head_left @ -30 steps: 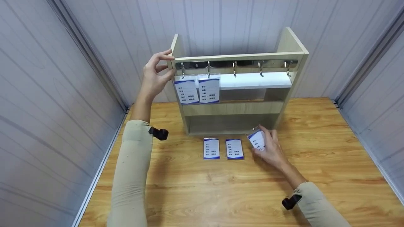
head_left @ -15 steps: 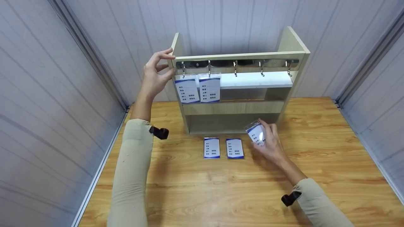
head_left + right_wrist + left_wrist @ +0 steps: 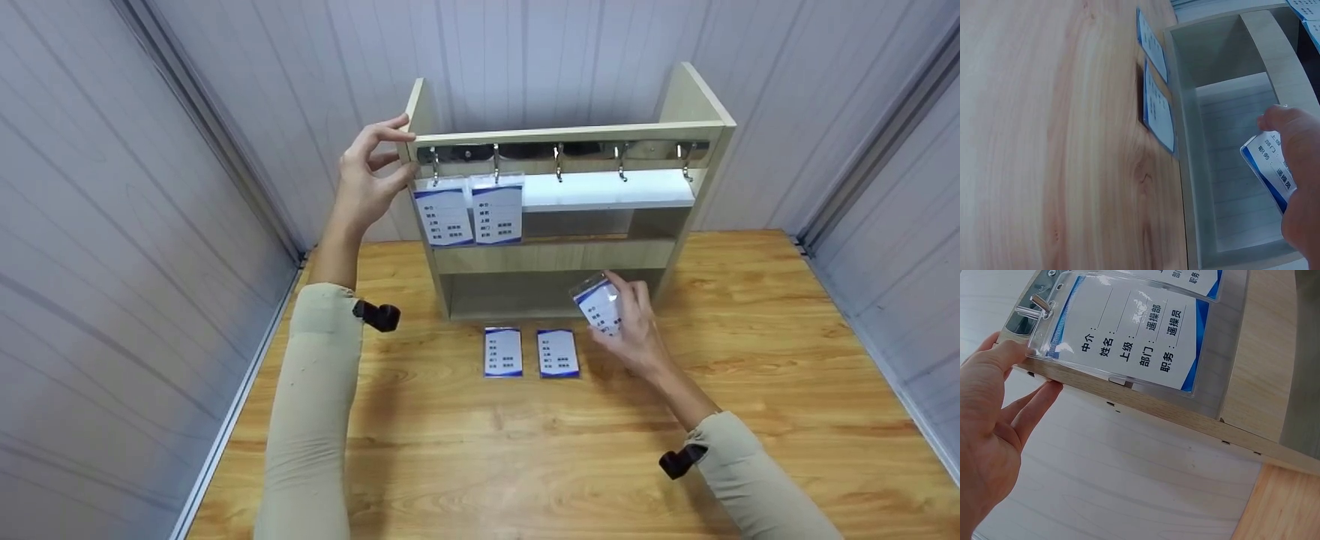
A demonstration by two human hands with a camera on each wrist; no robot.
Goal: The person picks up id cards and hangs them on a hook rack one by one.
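Observation:
A light wooden shelf rack (image 3: 562,135) stands at the back of the table, with a row of metal hooks (image 3: 558,161) under its top board. Two clear badge holders (image 3: 469,212) with blue-and-white cards hang on the two leftmost hooks; one badge (image 3: 1129,332) fills the left wrist view. My left hand (image 3: 367,180) grips the rack's top left corner, thumb on the edge (image 3: 994,360). My right hand (image 3: 630,322) holds a third badge holder (image 3: 598,304) lifted off the table in front of the rack's lower compartment; the badge (image 3: 1272,171) shows in the right wrist view.
Two more badge holders (image 3: 531,352) lie flat side by side on the wooden table (image 3: 787,360) before the rack. Grey panel walls close in on the left, right and back. A white shelf board (image 3: 607,190) sits behind the free hooks.
My right hand has lifted the badge holder off the table, up and slightly left toward the rack. My left hand has stayed on the rack's corner.

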